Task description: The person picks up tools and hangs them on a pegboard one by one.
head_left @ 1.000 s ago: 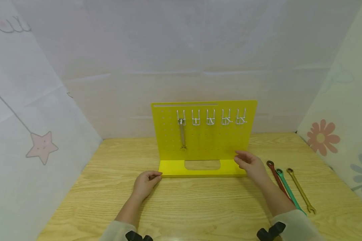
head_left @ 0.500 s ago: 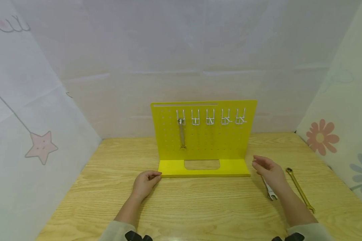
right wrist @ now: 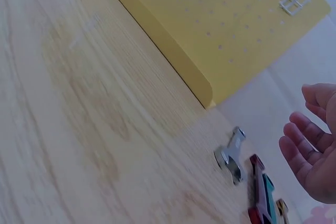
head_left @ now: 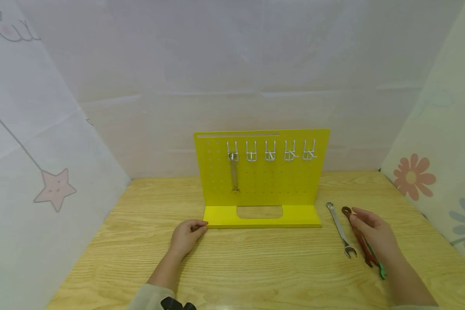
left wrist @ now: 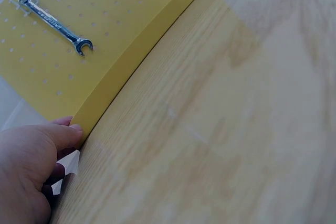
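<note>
My left hand (head_left: 186, 237) pinches the front left corner of the yellow pegboard stand (head_left: 221, 215) between thumb and fingers, as the left wrist view also shows. A silver combination wrench (left wrist: 55, 23) hangs by its ring end from the leftmost hook. Over the wrenches on the right, my right hand (head_left: 376, 234) hovers with loosely bent fingers, holding nothing. Beneath or beside it lie a silver wrench (head_left: 340, 228), a red wrench (head_left: 362, 249) and a partly covered green wrench (head_left: 382, 270). A gold wrench (right wrist: 283, 211) shows only in the right wrist view.
Several white wire hooks (head_left: 270, 153) form a row along the board's upper part; all but the leftmost carry nothing. The wooden table (head_left: 255, 267) runs up to a pale cloth backdrop (head_left: 232, 86) behind and at both sides.
My right hand has moved rightward from the board's right edge, past the silver wrench, to above the red and green wrenches. My left hand stays on the corner.
</note>
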Available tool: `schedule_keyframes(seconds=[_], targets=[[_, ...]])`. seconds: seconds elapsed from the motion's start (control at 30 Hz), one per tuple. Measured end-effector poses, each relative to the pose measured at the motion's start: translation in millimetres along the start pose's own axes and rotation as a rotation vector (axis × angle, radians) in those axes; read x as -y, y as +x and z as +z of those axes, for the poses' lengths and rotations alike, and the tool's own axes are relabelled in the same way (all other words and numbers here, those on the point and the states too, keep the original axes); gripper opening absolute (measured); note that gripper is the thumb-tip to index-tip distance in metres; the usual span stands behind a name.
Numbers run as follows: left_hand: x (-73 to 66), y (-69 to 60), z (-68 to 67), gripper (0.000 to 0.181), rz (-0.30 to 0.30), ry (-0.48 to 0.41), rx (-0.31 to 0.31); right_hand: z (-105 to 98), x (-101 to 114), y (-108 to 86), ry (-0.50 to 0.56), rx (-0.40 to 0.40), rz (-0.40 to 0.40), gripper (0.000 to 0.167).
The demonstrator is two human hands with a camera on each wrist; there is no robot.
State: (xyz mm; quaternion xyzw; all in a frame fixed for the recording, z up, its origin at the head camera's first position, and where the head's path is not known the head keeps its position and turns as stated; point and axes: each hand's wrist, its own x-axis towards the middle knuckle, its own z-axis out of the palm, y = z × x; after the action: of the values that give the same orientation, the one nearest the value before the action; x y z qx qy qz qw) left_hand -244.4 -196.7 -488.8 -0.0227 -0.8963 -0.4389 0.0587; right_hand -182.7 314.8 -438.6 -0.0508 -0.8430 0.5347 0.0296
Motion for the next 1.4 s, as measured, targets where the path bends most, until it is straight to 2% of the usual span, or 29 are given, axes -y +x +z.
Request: schedule_keyframes(seconds=[0.07, 0.13, 0.3, 0.47, 0.57, 0.73, 1.03, 1.23, 1.4], targets=[[0.2, 0.0, 0.1, 0.013, 0.005, -0.001, 0.000, -5.9, -4.2, -2.1, -0.029, 0.000, 0.039, 0.071], [0.8, 0.1, 0.3, 0.013, 0.006, 0.000, 0.000, -10.0, -9.3, -3.3, -0.013, -0.010, 0.059, 0.072], [1.4, 0.7, 0.7, 0.013, 0.007, 0.001, -0.001, -19.7, -21.6, -5.9, 0.027, -0.057, 0.039, 0.064], [0.9, 0.8, 1.0, 0.013, 0.007, -0.003, -0.003, -32.1, -31.3, -9.5, 0.035, -0.077, 0.095, 0.061], [0.5, 0.8, 1.1, 0.013, 0.004, -0.003, -0.008, -38.3, -36.2, -10.6, 0.000, -0.089, 0.135, 0.066], [1.0, 0.7, 1.4, 0.013, 0.005, 0.004, -0.005, -45.3, -44.8, -11.1, -0.072, -0.108, 0.157, 0.071], [1.9, 1.8, 1.7, 0.013, 0.007, 0.005, -0.001, -52.0, -54.5, -8.4, -0.095, -0.110, 0.217, 0.075], [1.3, 1.2, 1.3, 0.013, 0.008, 0.013, 0.000, -50.9, -55.2, -7.9, -0.107, -0.132, 0.271, 0.071], [0.4, 0.3, 0.9, 0.013, 0.004, 0.018, 0.000, -52.4, -56.0, -6.8, -0.153, -0.102, 0.288, 0.074]])
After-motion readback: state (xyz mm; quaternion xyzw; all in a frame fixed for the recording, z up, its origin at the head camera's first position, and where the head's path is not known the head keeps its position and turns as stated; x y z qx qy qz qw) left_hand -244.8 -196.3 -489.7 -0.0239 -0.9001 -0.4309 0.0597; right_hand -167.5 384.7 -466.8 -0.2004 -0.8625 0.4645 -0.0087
